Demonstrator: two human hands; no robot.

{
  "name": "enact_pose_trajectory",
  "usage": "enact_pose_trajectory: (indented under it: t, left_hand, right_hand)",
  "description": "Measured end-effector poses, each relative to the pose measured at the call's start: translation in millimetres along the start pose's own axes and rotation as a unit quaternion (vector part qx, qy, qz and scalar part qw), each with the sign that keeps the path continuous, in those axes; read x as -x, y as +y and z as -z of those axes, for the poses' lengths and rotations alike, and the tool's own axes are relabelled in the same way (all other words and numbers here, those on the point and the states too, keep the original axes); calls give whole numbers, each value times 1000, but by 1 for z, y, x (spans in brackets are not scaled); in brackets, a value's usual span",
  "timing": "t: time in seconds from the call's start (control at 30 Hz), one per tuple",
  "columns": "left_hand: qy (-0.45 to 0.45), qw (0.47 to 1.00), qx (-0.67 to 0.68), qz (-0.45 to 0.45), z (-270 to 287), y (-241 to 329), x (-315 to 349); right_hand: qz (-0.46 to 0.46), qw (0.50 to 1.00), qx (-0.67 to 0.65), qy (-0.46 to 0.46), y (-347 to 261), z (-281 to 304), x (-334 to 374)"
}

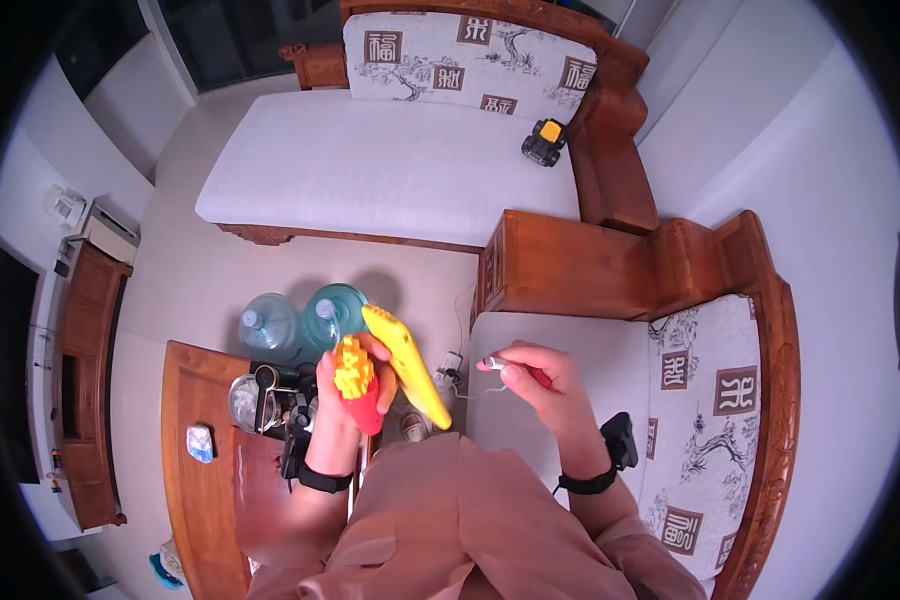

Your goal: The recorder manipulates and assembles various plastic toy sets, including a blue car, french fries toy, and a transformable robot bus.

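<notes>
Left of the frame's centre, the left hand (pixel 358 385) grips a fries-shaped toy (pixel 354 370) and a yellow case (pixel 408 372); whether they are joined is unclear. Right of centre, the right hand (pixel 542 385) pinches a plug (pixel 491 364) between thumb and fingers. The shared grip could loosen, dropping the case; the slack cable (pixel 484 392) could snag if tugged.

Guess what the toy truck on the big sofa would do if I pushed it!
The toy truck would probably roll, since it has chunky black wheels. The pale seat under it looks padded, so that might slow it. It's probably light, being small.
</notes>
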State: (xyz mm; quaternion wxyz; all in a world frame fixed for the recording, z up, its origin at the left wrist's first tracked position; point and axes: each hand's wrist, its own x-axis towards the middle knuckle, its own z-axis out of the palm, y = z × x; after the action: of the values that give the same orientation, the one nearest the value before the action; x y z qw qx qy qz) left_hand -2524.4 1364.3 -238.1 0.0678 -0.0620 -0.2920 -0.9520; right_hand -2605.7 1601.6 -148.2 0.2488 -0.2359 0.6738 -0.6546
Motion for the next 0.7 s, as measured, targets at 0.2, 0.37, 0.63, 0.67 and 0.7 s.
enact_pose_trajectory:
  t: [0.2,0.37,0.63,0.67,0.7]
  left_hand:
    - [-63,987,-109,99,-19,25,17]
    - [-109,955,-251,112,-37,36,17]
    - [-105,983,-137,66,-16,31,30]
    - [-91,991,-92,25,-12,26,32]
    - [-79,996,-46,-17,-17,21,29]
  right_hand:
    - [82,984,132,-82,-31,-8,-7]
    - [100,956,227,-160,-45,-8,-17]
    - [107,948,252,-164,-52,-10,-19]
    - [107,956,230,-150,-51,-13,-15]
    - [106,963,208,-136,-49,-15,-11]
